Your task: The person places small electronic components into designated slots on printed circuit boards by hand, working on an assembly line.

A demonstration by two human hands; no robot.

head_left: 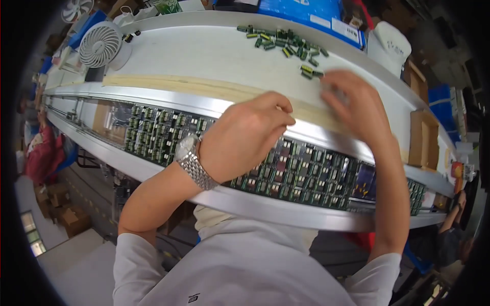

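Note:
My left hand (245, 131), with a metal watch (190, 155) on its wrist, is over the row of green circuit boards (301, 176). Its thumb and fingertips are pinched together, and whatever may be between them is hidden. Motion smears my right hand (352, 104), which is above the white worktop beside a few small green parts with yellow bands (307, 71). Whether its fingers hold anything does not show. Farther back lies a loose pile of similar green parts (286, 42). The boards sit close together between two metal rails (286, 217), partly covered by my left hand and right forearm.
A small white fan (99, 46) stands on the worktop (189, 53) at the left. Blue packaging (306, 15) lies behind the raised back edge. To the right are a white container (390, 43) and an open cardboard box (423, 140). Other people are at both far ends.

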